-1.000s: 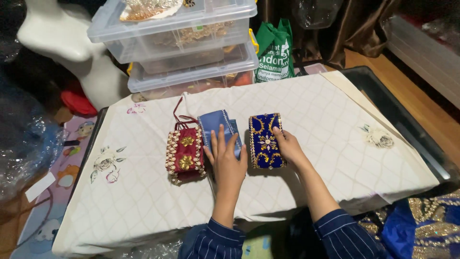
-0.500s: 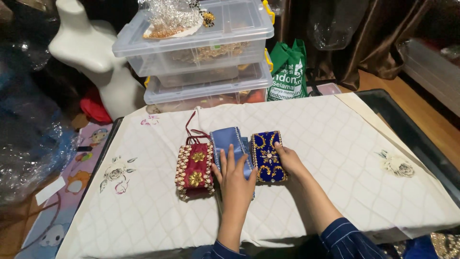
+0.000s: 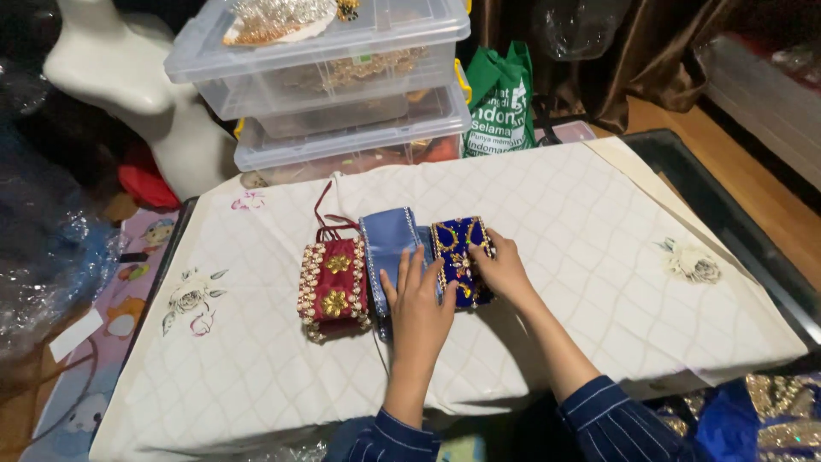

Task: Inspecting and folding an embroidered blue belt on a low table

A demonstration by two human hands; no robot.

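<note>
Three small embroidered pouches lie side by side on a white quilted cloth (image 3: 599, 231). The red pouch (image 3: 333, 288) with pearl edging and a red cord is on the left. In the middle lies a light blue pouch (image 3: 389, 244); my left hand (image 3: 419, 299) rests flat on its lower part, fingers spread. To the right is the dark blue pouch (image 3: 457, 248) with gold embroidery; my right hand (image 3: 503, 269) lies on its right edge, fingers touching it. Both sleeves are dark blue with thin stripes.
Stacked clear plastic boxes (image 3: 342, 94) with beaded items stand at the cloth's far edge, beside a green bag (image 3: 502, 103). A white mannequin torso (image 3: 128, 94) stands at the back left. Clear wrapping (image 3: 51, 257) lies left. A dark tray edge (image 3: 735, 222) runs along the right.
The view has shifted, so the pouches sit lower and more central. My hands stay on the light blue and dark blue pouches, with only slight finger movement.
</note>
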